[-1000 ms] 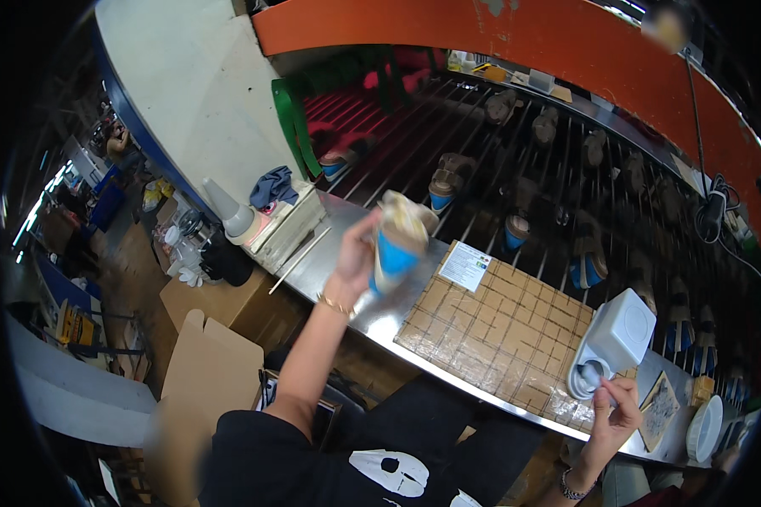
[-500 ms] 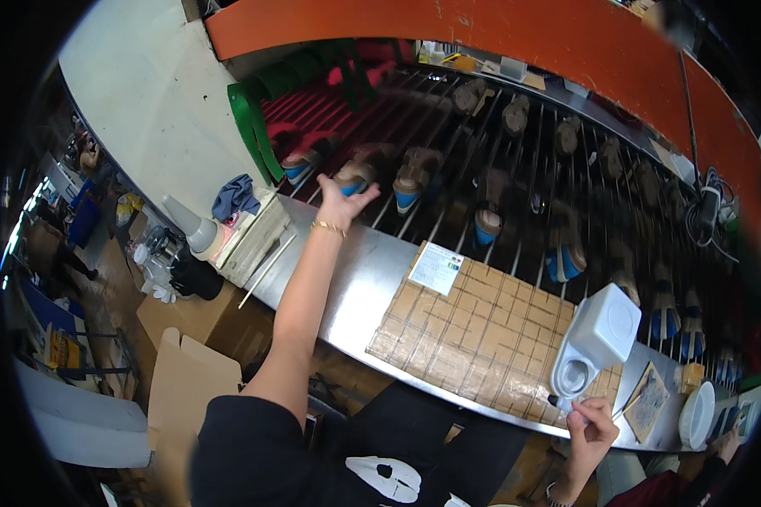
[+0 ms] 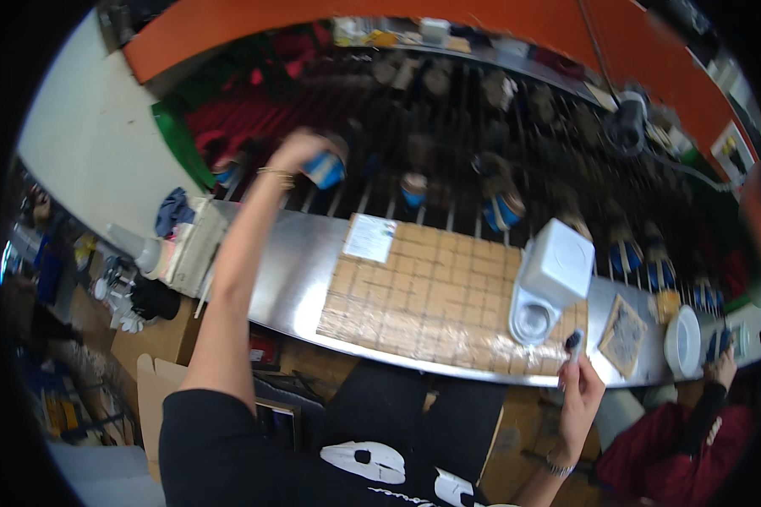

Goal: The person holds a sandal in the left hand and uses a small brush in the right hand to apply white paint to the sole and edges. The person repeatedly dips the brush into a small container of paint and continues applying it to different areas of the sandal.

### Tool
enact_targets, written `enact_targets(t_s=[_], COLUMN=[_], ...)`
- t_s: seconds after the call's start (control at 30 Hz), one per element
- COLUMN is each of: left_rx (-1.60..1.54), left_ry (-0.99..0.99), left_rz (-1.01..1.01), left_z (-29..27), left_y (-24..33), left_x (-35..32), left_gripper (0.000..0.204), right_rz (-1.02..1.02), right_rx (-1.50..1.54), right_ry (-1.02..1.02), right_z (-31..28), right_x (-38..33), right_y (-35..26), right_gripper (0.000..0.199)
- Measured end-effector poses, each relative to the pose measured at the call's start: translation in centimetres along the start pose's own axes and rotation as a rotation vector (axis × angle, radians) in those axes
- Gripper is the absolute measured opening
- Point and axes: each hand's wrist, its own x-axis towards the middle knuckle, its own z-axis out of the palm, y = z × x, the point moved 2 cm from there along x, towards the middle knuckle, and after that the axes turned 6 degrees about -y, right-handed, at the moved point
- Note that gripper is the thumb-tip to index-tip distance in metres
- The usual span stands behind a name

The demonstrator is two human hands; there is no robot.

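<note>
Left hand (image 3: 300, 152) far out over the rack, fingers clasping a blue-based form (image 3: 325, 171). Right hand (image 3: 580, 390) near the bench edge, pinching a small dark brush (image 3: 572, 345) beside the white container (image 3: 552, 279).

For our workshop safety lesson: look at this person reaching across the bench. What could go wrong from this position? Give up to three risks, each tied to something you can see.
1. The left hand stretches far over the bars of the rack with a blue-based piece; it may slip or knock neighbouring pieces.
2. The right hand holds a small dark tool beside the white container at the bench edge, which could be nudged off.
3. The gaze is split between both hands.
</note>
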Motion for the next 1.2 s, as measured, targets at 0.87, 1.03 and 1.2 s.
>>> enact_targets(t_s=[0.87,1.03,1.2], left_rx=[-1.022,-0.500,-1.016], left_ry=[-0.234,0.071,-0.175], left_rz=[0.478,0.561,0.408], left_z=[12.7,14.8,21.0], left_y=[8.3,7.9,4.0], left_x=[-34.1,-34.7,-34.3], left_gripper=[0.121,0.107,0.090], right_rz=[-0.111,0.119,-0.394], right_rx=[-0.586,-0.133,-0.546], right_ry=[0.048,-0.104,0.026], right_z=[0.3,-0.5,-0.7], right_x=[4.0,4.2,4.3], right_y=[2.3,4.0,-3.1], right_gripper=[0.017,0.028,0.015])
